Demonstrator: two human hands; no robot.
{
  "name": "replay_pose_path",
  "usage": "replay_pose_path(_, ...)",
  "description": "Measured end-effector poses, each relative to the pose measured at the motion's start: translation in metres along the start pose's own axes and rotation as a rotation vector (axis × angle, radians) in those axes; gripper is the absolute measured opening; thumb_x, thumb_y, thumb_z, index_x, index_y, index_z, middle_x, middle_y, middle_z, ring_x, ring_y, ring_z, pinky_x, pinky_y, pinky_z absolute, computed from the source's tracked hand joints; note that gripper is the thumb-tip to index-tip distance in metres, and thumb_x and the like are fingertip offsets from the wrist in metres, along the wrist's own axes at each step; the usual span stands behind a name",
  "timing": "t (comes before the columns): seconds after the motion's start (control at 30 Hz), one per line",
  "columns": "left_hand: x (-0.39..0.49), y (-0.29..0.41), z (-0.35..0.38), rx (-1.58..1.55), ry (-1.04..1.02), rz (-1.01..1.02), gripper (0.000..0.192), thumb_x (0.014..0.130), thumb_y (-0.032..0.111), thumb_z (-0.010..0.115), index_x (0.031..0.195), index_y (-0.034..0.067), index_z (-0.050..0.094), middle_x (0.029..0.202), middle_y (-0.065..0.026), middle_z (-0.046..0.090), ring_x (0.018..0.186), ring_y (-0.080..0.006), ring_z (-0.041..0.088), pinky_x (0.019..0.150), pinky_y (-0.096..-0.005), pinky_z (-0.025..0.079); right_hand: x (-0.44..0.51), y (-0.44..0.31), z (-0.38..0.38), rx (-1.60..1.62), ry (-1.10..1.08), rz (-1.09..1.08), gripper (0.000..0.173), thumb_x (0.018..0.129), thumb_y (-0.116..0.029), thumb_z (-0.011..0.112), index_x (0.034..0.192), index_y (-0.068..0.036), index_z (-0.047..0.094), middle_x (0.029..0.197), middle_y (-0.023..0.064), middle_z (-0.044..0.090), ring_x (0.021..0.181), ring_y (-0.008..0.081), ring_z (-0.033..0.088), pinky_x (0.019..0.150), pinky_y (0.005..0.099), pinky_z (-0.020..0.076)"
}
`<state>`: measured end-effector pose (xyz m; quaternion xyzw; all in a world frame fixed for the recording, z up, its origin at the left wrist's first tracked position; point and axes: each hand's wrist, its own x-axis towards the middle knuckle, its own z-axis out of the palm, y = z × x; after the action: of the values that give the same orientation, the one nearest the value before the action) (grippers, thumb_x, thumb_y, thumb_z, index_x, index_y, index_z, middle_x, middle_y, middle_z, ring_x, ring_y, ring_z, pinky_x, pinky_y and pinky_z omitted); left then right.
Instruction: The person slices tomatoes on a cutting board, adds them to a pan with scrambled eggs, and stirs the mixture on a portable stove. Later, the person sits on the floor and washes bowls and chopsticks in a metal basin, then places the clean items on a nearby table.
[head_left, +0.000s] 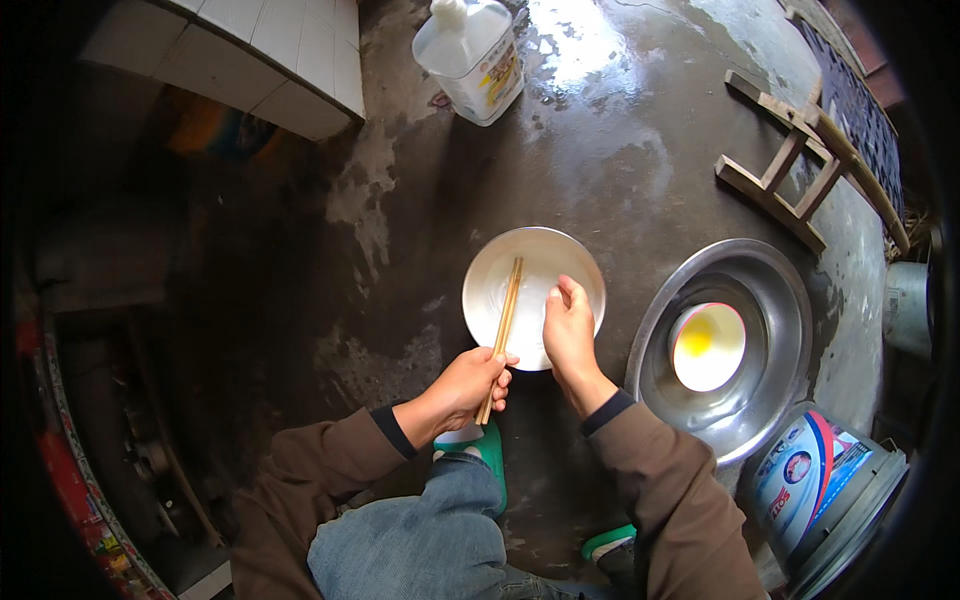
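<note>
My left hand (480, 379) is closed around a bundle of wooden chopsticks (508, 307), whose far ends slant over a large white bowl (536, 251). The bowl has a thin dark rim and holds what looks like a little clear water. My right hand (571, 322) is over the bowl's right side, fingers bent and together; its palm is turned away, so whether it holds anything is hidden. To the right, a metal basin (652, 337) holds a smaller white bowl with a pink rim (729, 356) and something yellow inside.
A translucent plastic jug (480, 75) stands on the wet concrete floor ahead. At the upper right, a wooden stool (780, 161) lies on its side. A grey plastic bucket (847, 510) is near the basin. White tiled blocks (285, 45) form a ledge at the upper left.
</note>
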<state>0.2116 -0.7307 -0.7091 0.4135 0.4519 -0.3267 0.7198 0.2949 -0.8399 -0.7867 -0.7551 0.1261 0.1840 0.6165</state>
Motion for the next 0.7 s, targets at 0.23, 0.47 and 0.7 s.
replay_pose_path(0.23,-0.001,0.005,0.012,-0.068,-0.012,-0.013,0.025,0.103,0.025,0.036,0.103,0.003,0.048,0.069,-0.0007,0.045,0.057,-0.0100,0.044,0.054,-0.0269,0.047,0.016,-0.018,0.017,0.742,-0.011,0.664,0.034,0.099,-0.024,0.047,0.116,0.006,0.053,0.112,0.0133,0.061,0.098,0.0195,0.060,0.089,0.0330,0.0475)
replay_pose_path(0.47,0.005,0.011,0.016,-0.155,-0.227,-0.024,0.020,0.104,0.026,0.032,0.091,0.011,0.037,0.072,0.0009,0.040,0.054,-0.0073,0.033,0.045,-0.0216,0.032,-0.043,-0.049,0.004,0.263,-0.231,0.224,0.063,0.089,0.008,0.043,0.145,0.009,0.014,0.146,0.0249,0.032,0.130,0.0278,0.043,0.105,0.0315,0.0366)
replay_pose_path(0.7,-0.011,0.011,0.016,-0.192,-0.229,-0.011,0.019,0.104,0.027,0.033,0.093,0.013,0.038,0.067,0.0047,0.034,0.054,-0.0048,0.029,0.044,-0.0186,0.026,-0.015,-0.047,0.006,0.403,-0.269,0.549,0.031,0.092,-0.005,0.055,0.120,0.008,0.051,0.088,0.0083,0.062,0.064,0.0084,0.052,0.058,0.0241,0.0492)
